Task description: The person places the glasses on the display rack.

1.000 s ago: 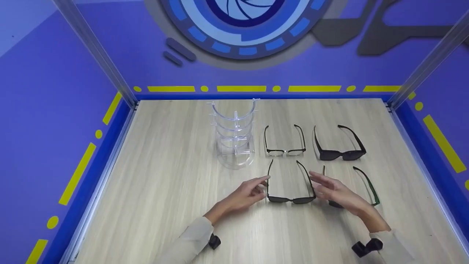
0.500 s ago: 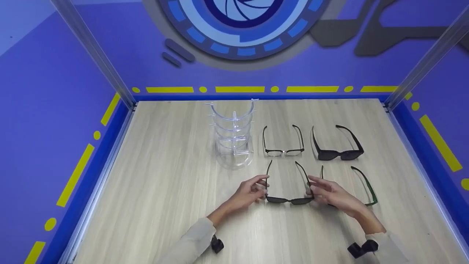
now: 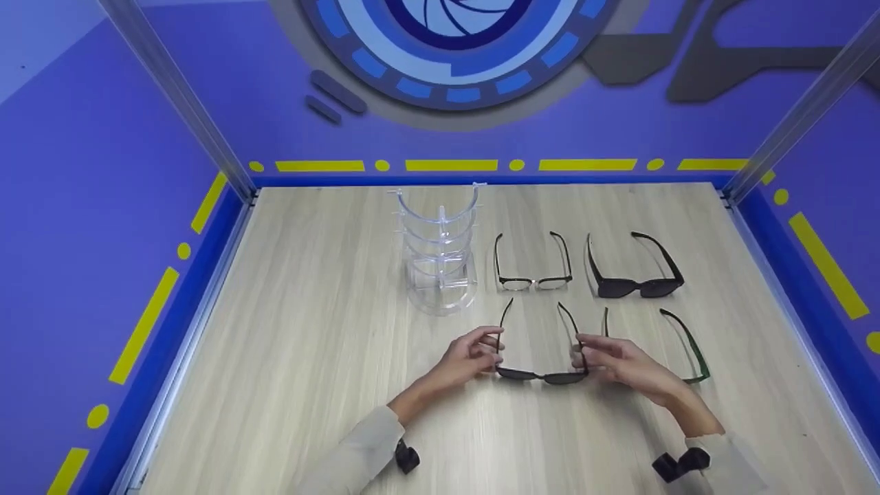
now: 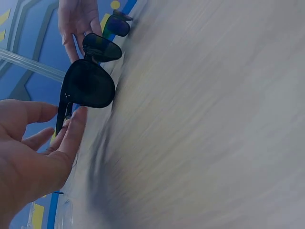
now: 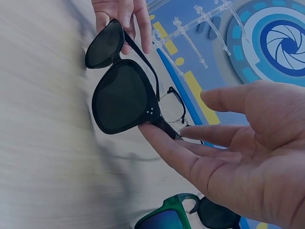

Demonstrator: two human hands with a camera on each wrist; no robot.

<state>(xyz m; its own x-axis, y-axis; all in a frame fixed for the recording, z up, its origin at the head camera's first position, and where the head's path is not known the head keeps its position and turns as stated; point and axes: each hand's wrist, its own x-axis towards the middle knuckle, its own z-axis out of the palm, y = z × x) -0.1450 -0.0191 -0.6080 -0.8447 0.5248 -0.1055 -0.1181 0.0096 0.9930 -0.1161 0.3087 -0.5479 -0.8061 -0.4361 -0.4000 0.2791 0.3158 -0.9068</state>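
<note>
The dark sunglasses (image 3: 560,378) are on the person's side of the clear stand (image 3: 442,260) and to its right. The left hand (image 3: 467,359) pinches the near temple (image 3: 504,319) between thumb and fingers; the right hand (image 3: 629,366) pinches the far temple (image 3: 570,319) likewise. Farther right of the stand, green-framed sunglasses (image 5: 167,213) stand partly behind that hand; clear-lensed glasses (image 3: 515,283) lie just beside the stand on the counter (image 3: 309,309).

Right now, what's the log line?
left hand: grips dark sunglasses | right hand: grips same pair | on table: clear stand, clear-lensed glasses, thick black sunglasses, green-framed sunglasses
</note>
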